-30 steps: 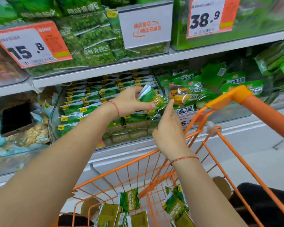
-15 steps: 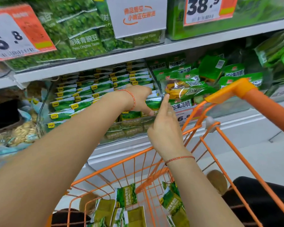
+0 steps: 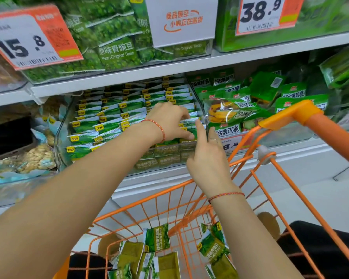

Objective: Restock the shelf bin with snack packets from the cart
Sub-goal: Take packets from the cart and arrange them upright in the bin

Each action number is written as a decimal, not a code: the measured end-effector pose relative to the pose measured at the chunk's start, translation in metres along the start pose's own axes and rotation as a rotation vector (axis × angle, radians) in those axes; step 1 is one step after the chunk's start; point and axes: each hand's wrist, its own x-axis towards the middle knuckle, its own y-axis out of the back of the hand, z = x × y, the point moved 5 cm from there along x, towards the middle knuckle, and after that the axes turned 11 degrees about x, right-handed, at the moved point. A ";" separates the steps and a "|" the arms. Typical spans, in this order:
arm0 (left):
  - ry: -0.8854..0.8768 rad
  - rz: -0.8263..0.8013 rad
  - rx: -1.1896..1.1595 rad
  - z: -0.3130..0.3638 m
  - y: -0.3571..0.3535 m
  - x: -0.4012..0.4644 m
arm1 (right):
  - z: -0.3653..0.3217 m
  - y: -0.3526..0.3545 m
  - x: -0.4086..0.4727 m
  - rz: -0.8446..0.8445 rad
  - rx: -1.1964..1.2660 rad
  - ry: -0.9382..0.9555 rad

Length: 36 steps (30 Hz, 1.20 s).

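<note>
The clear shelf bin (image 3: 166, 161) holds rows of small green snack packets (image 3: 101, 125). My left hand (image 3: 169, 121) reaches into its right front corner, with a green packet (image 3: 191, 128) pinched between thumb and fingers among the rows. My right hand (image 3: 208, 158) is just in front of the bin. Its straight index finger touches that packet's edge and its other fingers are loosely bent. Below, the orange wire cart (image 3: 149, 198) holds several more green packets (image 3: 156, 236).
A neighbouring bin to the right holds larger green fruit-crisp bags (image 3: 230, 111). The cart's orange handle (image 3: 290, 113) crosses in front of that bin. A bin of peanut packs (image 3: 36, 158) stands at the left. Pea bags (image 3: 117, 49) and price tags (image 3: 28, 41) fill the shelf above.
My left hand has carried the packet from in front of the shelf down into the bin's rows. My right hand has stayed close by, index finger now on the packet's edge.
</note>
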 end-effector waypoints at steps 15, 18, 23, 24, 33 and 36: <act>0.249 0.059 -0.014 -0.048 -0.001 -0.050 | 0.001 -0.006 -0.001 -0.022 -0.171 -0.009; 0.231 0.036 0.025 -0.042 -0.002 -0.050 | -0.001 -0.005 -0.002 -0.032 -0.162 -0.015; 0.114 0.335 -0.031 -0.026 0.015 -0.083 | -0.007 0.009 -0.021 -0.008 0.005 0.063; 0.076 0.424 -0.084 -0.018 0.022 -0.099 | -0.008 0.011 -0.028 0.006 0.016 0.099; 0.078 -0.547 0.042 0.044 -0.030 -0.221 | -0.032 -0.020 -0.090 -0.490 -0.324 0.261; -0.018 -0.868 0.031 0.061 -0.075 -0.239 | 0.019 -0.044 -0.103 -0.830 -0.635 0.019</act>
